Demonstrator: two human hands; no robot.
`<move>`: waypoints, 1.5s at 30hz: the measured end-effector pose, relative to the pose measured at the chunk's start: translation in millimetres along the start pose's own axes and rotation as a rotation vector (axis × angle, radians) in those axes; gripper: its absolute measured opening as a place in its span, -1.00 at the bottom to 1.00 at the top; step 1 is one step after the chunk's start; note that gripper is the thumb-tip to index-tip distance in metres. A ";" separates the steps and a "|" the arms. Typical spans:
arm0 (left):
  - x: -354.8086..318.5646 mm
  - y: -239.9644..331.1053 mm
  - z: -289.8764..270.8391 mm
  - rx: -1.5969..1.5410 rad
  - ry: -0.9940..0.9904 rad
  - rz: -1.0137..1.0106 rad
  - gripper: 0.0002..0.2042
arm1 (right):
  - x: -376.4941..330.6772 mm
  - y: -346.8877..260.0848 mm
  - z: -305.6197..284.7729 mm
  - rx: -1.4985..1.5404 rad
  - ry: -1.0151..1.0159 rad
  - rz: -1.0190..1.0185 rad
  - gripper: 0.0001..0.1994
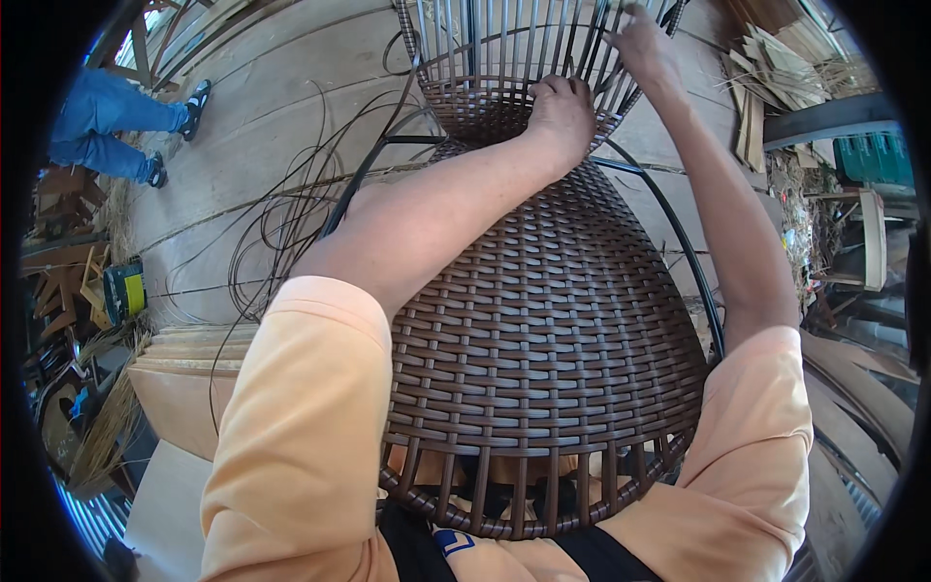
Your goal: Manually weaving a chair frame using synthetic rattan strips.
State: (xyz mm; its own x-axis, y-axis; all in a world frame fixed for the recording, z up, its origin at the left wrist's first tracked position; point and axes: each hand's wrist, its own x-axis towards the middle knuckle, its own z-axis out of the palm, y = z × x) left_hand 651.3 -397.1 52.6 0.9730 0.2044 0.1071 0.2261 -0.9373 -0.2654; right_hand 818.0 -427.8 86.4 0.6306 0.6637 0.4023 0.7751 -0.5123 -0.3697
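A brown wicker chair (pixel 543 320) of flat synthetic strips lies in front of me, its near panel tightly woven. At its far end, long bare upright strips (pixel 514 39) rise above a short woven band (pixel 475 102). My left hand (pixel 562 116) is at the right part of this band, its fingers curled over the upper edge of the weave between the uprights. Farther up and to the right, my right hand (pixel 645 48) is closed beside the outermost uprights, fingertips pinched together. Whatever strand lies in the pinch is too small to make out.
Loose dark strands (pixel 281 218) lie in coils on the floor left of the chair. Dark metal frame tubes (pixel 693 252) curve along its sides. A person in jeans (pixel 116 112) stands at the far left. Wood boards (pixel 189 364) are stacked nearby, and wood scraps (pixel 776 82) lie at right.
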 end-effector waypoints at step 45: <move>-1.6 14.0 18.8 -0.224 0.230 0.036 -0.60 | -81.9 75.4 -86.8 1.174 -0.683 0.715 -0.62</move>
State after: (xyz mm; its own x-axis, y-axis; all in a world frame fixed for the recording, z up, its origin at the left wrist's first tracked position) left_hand 653.7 -405.2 30.7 0.9385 0.1249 0.3218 0.1513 -0.9868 -0.0580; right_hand 828.2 -568.0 98.3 0.4540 0.7572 -0.4697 -0.3470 -0.3353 -0.8759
